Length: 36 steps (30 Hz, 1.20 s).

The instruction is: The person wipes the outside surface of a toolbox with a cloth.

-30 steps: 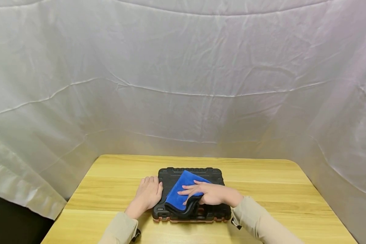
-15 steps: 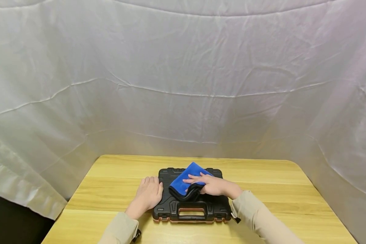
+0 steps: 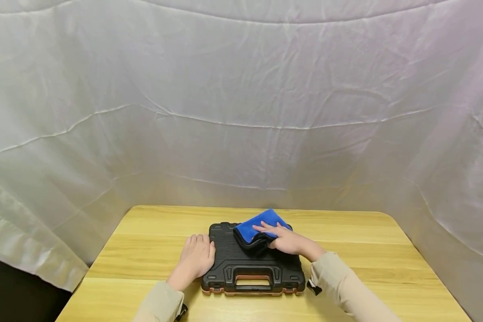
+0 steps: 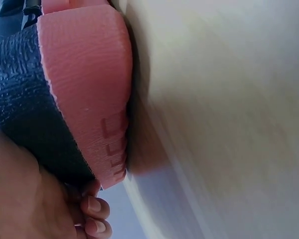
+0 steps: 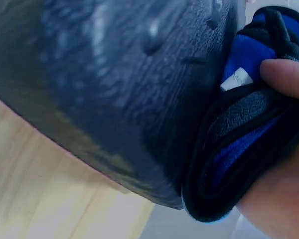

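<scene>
A black plastic carrying case (image 3: pixel 226 250) with an orange-red base (image 4: pixel 87 74) lies flat on the table, its handle (image 3: pixel 252 271) toward me. My left hand (image 3: pixel 196 256) holds the case's left side, thumb along the edge; curled fingertips (image 4: pixel 95 209) show at its far corner in the left wrist view. On the lid's far right part, my right hand (image 3: pixel 286 240) grips a folded blue cloth (image 3: pixel 250 229) with black edging, fingers spread over the top. The right wrist view shows the thumb (image 5: pixel 286 77) pressed into the folds beside a small white label (image 5: pixel 236 79).
The wooden table (image 3: pixel 157 241) has rounded far corners. Pale grey curtains (image 3: pixel 241 147) hang behind it and along both sides. A dark area (image 3: pixel 16 290) shows at the lower left below the curtain.
My right hand has slid the cloth away from me and to the right over the lid, uncovering the handle. My left hand has stayed at the case's left side.
</scene>
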Each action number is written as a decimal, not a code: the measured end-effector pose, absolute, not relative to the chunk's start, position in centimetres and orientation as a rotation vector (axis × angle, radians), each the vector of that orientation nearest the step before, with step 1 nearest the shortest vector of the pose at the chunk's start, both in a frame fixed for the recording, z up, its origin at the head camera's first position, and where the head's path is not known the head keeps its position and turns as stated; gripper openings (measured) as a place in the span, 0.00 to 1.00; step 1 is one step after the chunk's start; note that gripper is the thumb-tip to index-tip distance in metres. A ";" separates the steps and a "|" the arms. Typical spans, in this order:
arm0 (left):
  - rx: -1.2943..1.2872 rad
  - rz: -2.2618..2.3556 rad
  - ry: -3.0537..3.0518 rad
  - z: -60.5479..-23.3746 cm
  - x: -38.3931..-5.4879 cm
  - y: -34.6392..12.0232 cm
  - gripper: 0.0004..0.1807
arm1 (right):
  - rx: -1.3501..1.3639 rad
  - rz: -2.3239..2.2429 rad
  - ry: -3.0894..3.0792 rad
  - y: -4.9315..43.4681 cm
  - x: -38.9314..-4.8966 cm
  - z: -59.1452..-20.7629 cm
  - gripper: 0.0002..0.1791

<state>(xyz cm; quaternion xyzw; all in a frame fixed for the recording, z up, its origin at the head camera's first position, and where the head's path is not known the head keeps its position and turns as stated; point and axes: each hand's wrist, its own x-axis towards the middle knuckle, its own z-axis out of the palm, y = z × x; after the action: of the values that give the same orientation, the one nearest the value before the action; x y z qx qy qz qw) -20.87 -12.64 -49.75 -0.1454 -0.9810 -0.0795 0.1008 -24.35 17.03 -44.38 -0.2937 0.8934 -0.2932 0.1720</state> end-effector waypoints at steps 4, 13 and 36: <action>-0.419 -0.238 -2.902 -49.7 -20.8 -12.6 0.13 | -0.754 -0.852 2.585 17.3 -24.2 -44.3 0.39; -0.398 -0.247 -2.892 -49.8 -20.8 -12.5 0.13 | -0.415 -1.036 2.657 17.4 -23.0 -44.9 0.38; -0.372 -0.257 -2.895 -49.7 -20.7 -12.3 0.13 | 0.026 -1.367 2.554 15.4 -19.2 -44.5 0.39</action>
<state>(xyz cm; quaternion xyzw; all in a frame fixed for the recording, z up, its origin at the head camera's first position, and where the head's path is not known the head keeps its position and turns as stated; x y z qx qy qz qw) -20.67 -12.33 -49.73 -0.1261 -0.9825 -0.0873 0.1056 -19.19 15.37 -44.48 0.0088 0.8751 -0.4683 0.1220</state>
